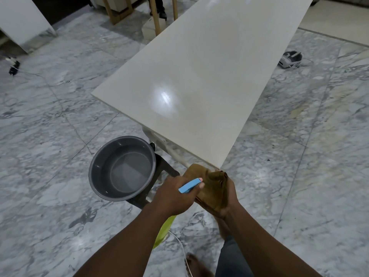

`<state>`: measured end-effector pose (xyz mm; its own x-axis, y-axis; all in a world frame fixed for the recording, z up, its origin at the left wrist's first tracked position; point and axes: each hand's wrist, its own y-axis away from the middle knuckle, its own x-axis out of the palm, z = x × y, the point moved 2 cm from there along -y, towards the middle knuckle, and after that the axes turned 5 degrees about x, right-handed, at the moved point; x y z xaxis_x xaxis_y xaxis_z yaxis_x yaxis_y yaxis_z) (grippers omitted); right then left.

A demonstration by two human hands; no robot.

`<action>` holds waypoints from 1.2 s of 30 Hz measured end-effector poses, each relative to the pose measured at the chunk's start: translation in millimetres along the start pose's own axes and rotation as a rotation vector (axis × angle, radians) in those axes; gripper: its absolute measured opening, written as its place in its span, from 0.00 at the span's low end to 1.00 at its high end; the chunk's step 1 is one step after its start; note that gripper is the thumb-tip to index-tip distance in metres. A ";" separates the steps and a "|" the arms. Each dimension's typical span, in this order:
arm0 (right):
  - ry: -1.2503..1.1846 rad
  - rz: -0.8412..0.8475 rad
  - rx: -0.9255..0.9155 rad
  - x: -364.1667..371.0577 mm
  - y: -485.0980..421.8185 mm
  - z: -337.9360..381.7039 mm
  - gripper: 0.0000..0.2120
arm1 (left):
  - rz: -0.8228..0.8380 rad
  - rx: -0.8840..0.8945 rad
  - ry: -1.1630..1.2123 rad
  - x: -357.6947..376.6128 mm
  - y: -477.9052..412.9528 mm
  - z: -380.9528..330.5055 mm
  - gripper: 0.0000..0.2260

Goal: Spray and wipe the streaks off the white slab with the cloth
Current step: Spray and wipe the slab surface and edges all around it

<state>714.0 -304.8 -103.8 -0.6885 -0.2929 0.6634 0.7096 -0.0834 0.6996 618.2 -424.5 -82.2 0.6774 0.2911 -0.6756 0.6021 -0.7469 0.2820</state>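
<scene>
Left hand is gripping the blue-headed spray bottle. Right hand is clutching the crumpled brown cloth at the near corner of the glossy rectangular white slab.

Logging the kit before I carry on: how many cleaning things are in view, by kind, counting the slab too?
spray bottle: 1
brown cloth: 1
grey basin: 1
white slab: 1
Total: 4

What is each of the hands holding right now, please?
Left hand: closed around the spray bottle.
Right hand: gripping the brown cloth.
</scene>
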 end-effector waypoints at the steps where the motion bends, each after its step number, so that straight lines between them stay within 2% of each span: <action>1: -0.014 -0.029 0.008 0.0 -0.1 1.6 0.20 | 0.001 0.001 -0.024 0.8 -0.9 -1.3 0.20; 3: 0.012 -0.161 0.016 -7.2 -3.6 7.5 0.21 | 0.006 -0.011 -0.017 2.4 -1.5 1.0 0.24; 5: 0.182 -0.275 -0.012 -14.2 -5.1 18.1 0.17 | -0.003 -0.040 0.040 5.3 1.4 5.1 0.26; 7: 0.519 -0.404 -0.168 -16.9 -8.3 38.8 0.13 | -0.036 -0.066 0.107 4.8 2.4 8.4 0.27; 9: 0.919 -0.496 -0.423 -7.7 -11.9 61.9 0.13 | -0.068 -0.081 0.154 3.9 0.6 10.3 0.27; 13: 1.584 -0.378 -0.838 14.5 -53.4 78.3 0.21 | -0.091 -0.114 0.176 7.7 6.8 21.0 0.27; 17: 2.188 -0.207 -0.957 -6.4 -107.0 61.9 0.30 | -0.126 -0.139 0.189 11.9 8.4 30.5 0.28; 19: 2.330 -0.216 -0.948 -25.7 -109.4 52.1 0.37 | -0.130 -0.146 0.176 12.9 6.7 33.1 0.31; 21: 2.362 -0.248 -0.932 -43.3 -100.3 43.9 0.39 | -0.116 -0.152 0.173 13.5 6.1 32.9 0.28; 23: 2.387 -0.235 -0.928 -61.1 -90.5 34.2 0.35 | -0.082 -0.171 0.168 13.5 6.1 33.9 0.25; 26: 2.394 -0.233 -0.960 -75.6 -72.8 24.2 0.31 | -0.056 -0.209 0.164 12.3 5.4 36.4 0.31; 30: 2.438 -0.132 -0.900 -78.5 -51.9 14.7 0.27 | -0.052 -0.191 0.159 11.4 0.0 30.6 0.27; 33: 2.046 -0.160 -0.641 -69.6 -19.1 18.6 0.21 | -0.033 -0.177 0.184 13.2 -4.4 17.5 0.24; 35: 1.576 -0.264 -0.454 -57.3 10.1 28.9 0.13 | -0.002 -0.137 0.205 12.7 -6.9 0.5 0.21; 36: 1.262 -0.297 -0.346 -54.3 15.7 31.1 0.10 | 0.007 -0.141 0.221 13.3 -6.1 -1.2 0.21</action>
<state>757.9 -260.6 -120.6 -0.3470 -0.8785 -0.3284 0.6889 -0.4764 0.5463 624.0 -415.4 -92.0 0.7481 0.4217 -0.5124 0.6398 -0.6631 0.3885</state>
